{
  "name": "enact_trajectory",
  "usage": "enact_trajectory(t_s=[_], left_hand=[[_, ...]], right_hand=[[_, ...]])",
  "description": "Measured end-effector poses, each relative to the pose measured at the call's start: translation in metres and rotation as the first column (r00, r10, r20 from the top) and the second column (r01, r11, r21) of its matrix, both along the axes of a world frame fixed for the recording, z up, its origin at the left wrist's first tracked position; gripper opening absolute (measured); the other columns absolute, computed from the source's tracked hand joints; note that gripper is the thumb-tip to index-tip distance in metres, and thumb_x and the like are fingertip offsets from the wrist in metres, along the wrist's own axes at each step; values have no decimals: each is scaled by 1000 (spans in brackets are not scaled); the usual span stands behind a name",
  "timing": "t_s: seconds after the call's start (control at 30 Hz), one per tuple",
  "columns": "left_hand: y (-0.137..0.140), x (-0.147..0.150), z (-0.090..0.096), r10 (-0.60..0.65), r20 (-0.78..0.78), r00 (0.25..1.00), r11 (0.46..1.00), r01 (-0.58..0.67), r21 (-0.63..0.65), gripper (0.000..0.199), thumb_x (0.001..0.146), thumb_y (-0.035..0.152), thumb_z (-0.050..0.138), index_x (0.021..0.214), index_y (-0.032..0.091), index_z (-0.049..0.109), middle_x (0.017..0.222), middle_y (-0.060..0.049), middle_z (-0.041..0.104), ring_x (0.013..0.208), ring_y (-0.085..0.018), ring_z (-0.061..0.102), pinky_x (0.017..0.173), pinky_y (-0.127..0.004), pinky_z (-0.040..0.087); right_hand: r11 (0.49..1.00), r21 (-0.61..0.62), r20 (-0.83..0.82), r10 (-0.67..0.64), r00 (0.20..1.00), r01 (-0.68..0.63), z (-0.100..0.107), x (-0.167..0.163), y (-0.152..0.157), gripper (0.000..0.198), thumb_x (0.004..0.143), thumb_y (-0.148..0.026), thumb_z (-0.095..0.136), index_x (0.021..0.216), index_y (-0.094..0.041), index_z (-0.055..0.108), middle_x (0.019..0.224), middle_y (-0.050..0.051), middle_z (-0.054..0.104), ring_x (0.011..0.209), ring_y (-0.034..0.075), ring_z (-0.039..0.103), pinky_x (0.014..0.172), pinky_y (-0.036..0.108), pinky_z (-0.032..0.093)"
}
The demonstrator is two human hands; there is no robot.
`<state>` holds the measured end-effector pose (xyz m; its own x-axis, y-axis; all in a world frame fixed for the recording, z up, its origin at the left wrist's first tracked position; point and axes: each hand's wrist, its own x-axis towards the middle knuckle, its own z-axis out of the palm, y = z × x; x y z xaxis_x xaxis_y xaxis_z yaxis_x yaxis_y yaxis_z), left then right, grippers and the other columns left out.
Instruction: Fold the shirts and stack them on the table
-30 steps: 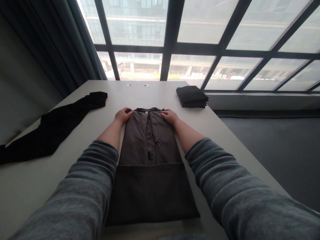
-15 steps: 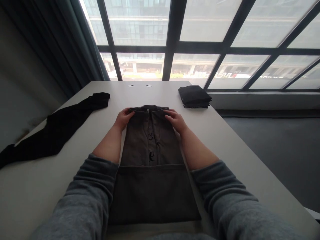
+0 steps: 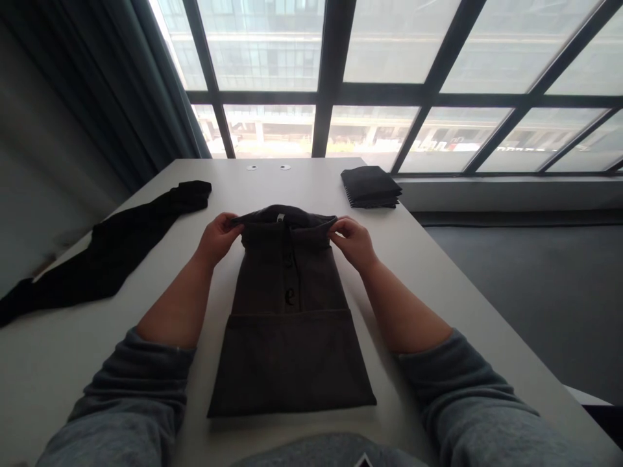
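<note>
In front of me a dark brown-grey garment [image 3: 292, 363] lies folded into a long block, its lower part turned up as a wide flap. Black lettering runs down its middle, and a small white label shows inside the far edge. My left hand [image 3: 219, 239] pinches the far left corner between thumb and fingers. At the far right corner, my right hand [image 3: 354, 242] holds the edge in the same way. Between the two hands the far edge is lifted and bunched, with the cloth below it creased.
A stack of folded dark clothes [image 3: 370, 187] sits at the back right of the white table [image 3: 185, 363]. On the left lies a loose black garment [image 3: 131, 243]. Two small white discs are near the far edge. Large windows and a dark curtain [image 3: 121, 84] stand beyond.
Both hands have moved outward, pulling the garment's far corners apart. The far edge has risen and gathered, and the folded block looks shorter.
</note>
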<state>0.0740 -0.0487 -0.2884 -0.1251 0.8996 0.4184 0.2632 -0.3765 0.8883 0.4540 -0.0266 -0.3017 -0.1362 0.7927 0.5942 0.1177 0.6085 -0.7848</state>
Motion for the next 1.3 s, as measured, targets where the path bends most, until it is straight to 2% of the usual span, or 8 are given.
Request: enact_trajectory(t_s=[0.2,0.37,0.5,0.73,0.9,1.03,1.13,1.3], left_hand=[[-59,-3,14,-193,-356,914,981,180,-69,31,85,50,79,96,22,69,109,-7,79,104,-26,73,100,-42,55],[-79,-3,10,-362,-620,696,932,264,-248,18,83,41,73,96,29,78,102,-3,79,94,-26,73,88,-37,57],[-81,2,5,-413,-651,637,911,303,-281,14,76,34,69,87,30,77,98,-4,78,93,-27,71,84,-37,57],[-85,2,12,-252,-568,783,967,186,-172,18,87,45,68,93,30,76,91,-4,77,82,-25,70,76,-36,55],[-89,3,12,-503,-598,624,864,357,-355,23,84,52,74,86,29,78,96,-4,76,86,-25,70,80,-34,54],[-85,18,9,-247,-739,627,969,155,-192,33,93,57,62,85,27,76,87,-6,72,82,-27,67,84,-38,53],[-72,40,2,-58,-773,631,996,87,-4,33,96,53,58,107,28,77,116,-10,75,110,-34,67,103,-46,49],[-44,73,-28,-83,-826,558,996,31,-79,53,96,50,61,144,28,65,159,-11,57,148,-39,47,125,-57,29]], right_hand=[[997,54,306,43,951,-63,0,24,-34,45,84,-23,75,128,-28,64,94,-1,68,87,18,66,92,37,56],[964,86,697,121,707,-250,-3,34,-51,24,83,-16,72,104,-24,81,99,7,72,91,24,66,88,37,54],[977,57,725,102,681,-207,-7,33,-52,23,86,-18,73,103,-27,85,98,7,74,90,24,67,87,37,55],[984,138,630,-2,777,-110,-5,40,-54,23,98,-35,68,109,-28,86,89,7,68,80,21,65,79,36,55],[978,15,771,120,626,-206,-6,43,-59,28,92,-40,75,115,-27,85,96,8,75,80,23,69,76,36,53],[985,24,760,95,643,-173,2,38,-61,30,102,-44,62,109,-27,86,92,7,78,83,25,70,81,37,54],[989,145,698,-70,713,-44,8,21,-54,31,104,-38,56,108,-26,84,99,9,77,96,28,70,93,41,54],[994,112,738,-84,669,1,-5,-20,-34,42,102,-35,57,139,-22,72,145,13,66,136,31,58,120,44,43]])
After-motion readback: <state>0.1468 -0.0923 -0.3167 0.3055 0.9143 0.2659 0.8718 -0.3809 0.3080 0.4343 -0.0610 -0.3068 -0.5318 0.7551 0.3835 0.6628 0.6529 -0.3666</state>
